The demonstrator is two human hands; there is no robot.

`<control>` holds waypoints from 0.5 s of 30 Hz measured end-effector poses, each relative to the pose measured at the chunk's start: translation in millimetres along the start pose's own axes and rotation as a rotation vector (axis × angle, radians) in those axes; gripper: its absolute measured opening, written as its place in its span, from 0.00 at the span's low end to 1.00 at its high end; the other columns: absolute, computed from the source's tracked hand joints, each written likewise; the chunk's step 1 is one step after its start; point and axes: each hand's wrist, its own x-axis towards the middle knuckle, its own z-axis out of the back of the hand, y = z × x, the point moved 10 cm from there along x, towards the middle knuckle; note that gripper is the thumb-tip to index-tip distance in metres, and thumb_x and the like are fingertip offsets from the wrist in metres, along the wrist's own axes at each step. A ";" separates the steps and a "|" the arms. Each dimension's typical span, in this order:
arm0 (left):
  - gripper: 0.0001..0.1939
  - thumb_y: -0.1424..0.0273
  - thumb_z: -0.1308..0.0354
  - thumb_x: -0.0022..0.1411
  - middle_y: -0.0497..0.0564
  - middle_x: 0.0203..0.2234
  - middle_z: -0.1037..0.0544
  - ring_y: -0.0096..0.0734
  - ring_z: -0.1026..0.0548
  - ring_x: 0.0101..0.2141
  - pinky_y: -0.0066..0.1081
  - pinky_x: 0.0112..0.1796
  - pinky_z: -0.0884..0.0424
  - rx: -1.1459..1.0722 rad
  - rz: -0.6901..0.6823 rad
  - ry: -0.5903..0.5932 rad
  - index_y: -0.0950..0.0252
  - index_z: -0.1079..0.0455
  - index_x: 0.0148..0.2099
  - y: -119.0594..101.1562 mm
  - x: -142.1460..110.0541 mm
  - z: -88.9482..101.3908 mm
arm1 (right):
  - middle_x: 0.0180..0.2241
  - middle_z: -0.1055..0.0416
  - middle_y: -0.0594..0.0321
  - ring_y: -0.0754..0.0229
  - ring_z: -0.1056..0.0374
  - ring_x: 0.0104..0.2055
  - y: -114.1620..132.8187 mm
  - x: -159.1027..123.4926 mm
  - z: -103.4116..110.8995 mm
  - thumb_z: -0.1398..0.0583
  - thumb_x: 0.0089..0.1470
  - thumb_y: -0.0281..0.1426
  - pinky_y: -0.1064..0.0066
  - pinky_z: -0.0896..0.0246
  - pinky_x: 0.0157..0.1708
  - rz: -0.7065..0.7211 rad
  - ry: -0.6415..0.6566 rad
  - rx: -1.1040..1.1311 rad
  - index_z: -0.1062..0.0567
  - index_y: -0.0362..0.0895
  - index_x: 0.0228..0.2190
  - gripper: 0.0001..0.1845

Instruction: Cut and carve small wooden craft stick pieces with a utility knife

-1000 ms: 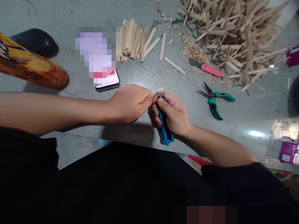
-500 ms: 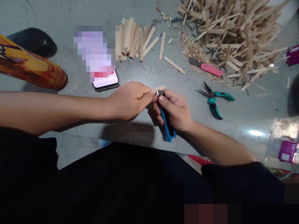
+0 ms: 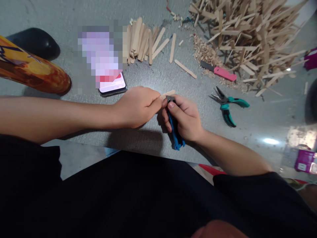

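Note:
Pinched between the thumb and fingers of my left hand is a flat wooden craft stick, its free end pointing right. My right hand is closed round a blue-handled utility knife, thumb pressed near its dark metal head. That head lies against or just in front of the stick; whether the blade touches the wood cannot be made out. The two hands meet at the fingertips, above the grey table. Fingers cover the near part of the stick.
Upper middle holds a bundle of craft sticks, near a phone. A large heap of sticks and wood shavings lie upper right, with a pink-handled knife and teal pliers. An orange can stands left.
The knife in my right hand has tilted slightly, so its bright metal edge no longer shows and its lower end sits a little further left. My left hand stays almost still.

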 end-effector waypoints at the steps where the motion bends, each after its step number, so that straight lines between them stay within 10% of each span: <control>1: 0.24 0.64 0.48 0.79 0.50 0.21 0.27 0.37 0.27 0.29 0.39 0.37 0.37 0.021 -0.007 0.004 0.59 0.30 0.27 0.5 -0.3 -1.0 | 0.25 0.26 0.73 0.67 0.35 0.16 -0.2 -0.3 0.0 0.30 0.74 0.51 0.71 0.36 0.17 0.001 -0.004 -0.004 0.25 0.48 0.41 0.21; 15: 0.27 0.56 0.52 0.81 0.57 0.23 0.21 0.46 0.20 0.29 0.41 0.36 0.33 0.355 -0.079 0.006 0.60 0.20 0.34 2.4 -1.7 -9.6 | 0.25 0.29 0.74 0.67 0.36 0.16 -3.8 -5.3 0.7 0.33 0.78 0.47 0.72 0.37 0.16 -0.065 0.001 -0.091 0.26 0.47 0.41 0.18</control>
